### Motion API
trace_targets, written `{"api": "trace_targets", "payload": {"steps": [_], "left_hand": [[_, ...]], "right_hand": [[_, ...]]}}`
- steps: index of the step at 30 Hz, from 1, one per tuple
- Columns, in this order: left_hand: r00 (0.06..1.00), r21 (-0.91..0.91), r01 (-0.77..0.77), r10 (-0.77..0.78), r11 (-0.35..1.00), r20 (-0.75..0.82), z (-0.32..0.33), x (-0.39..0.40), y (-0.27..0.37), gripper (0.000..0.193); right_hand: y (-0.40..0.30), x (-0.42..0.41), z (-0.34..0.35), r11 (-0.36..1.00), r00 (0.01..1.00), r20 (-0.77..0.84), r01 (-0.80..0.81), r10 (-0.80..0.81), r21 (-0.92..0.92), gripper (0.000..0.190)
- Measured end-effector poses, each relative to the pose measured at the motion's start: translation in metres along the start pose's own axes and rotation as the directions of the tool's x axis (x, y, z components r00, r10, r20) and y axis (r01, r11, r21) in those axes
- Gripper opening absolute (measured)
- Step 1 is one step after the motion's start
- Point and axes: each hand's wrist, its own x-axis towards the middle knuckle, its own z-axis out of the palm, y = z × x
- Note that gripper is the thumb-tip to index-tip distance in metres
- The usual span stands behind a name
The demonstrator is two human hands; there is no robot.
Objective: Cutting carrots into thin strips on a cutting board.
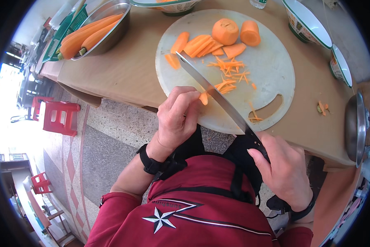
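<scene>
In my right hand [283, 166] is the black handle of a kitchen knife [214, 92], its long blade slanting across a round white cutting board [274, 68]. Bent fingers of my left hand [180, 115] hold a small carrot piece [204, 98] near the board's front edge, beside the blade. Carrot shreds [231, 69] lie in a loose pile past the blade. Farther back are overlapping carrot slices [200, 45], a thick peeled carrot chunk [225, 31] and a shorter carrot chunk [250, 33]. A few shreds rest by the board's handle slot.
A metal bowl of whole carrots [123, 26] and a green plastic basket [53, 46] stand at the back left. Enamel bowls [308, 23] are at the back right, a metal basin [354, 129] at the right edge. Carrot scraps [322, 108] lie on the brown-covered table [135, 71].
</scene>
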Motion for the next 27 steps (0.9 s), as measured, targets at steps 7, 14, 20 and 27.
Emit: {"api": "trace_targets", "payload": {"steps": [7,14,20,27], "left_hand": [[1.0,-0.009,-0.011,0.011,1.0,0.0,0.001,0.001,-0.003,0.026],[0.999,0.002,-0.032,0.032,0.999,-0.017,0.002,0.0,-0.003,0.024],[0.999,-0.003,-0.022,0.022,1.0,-0.033,0.003,-0.001,-0.003,0.024],[1.0,0.015,-0.009,0.009,1.0,-0.012,0.002,-0.002,-0.003,0.02]], "right_hand": [[0.003,0.013,0.002,1.0,0.999,0.039,0.004,-0.004,0.008,0.026],[0.002,0.018,-0.001,0.984,0.992,0.075,-0.116,0.106,0.139,0.027],[0.0,0.009,-0.003,0.998,1.0,-0.001,-0.021,0.021,0.061,0.026],[-0.002,0.013,0.0,0.996,0.999,0.001,-0.034,0.034,0.078,0.026]]}}
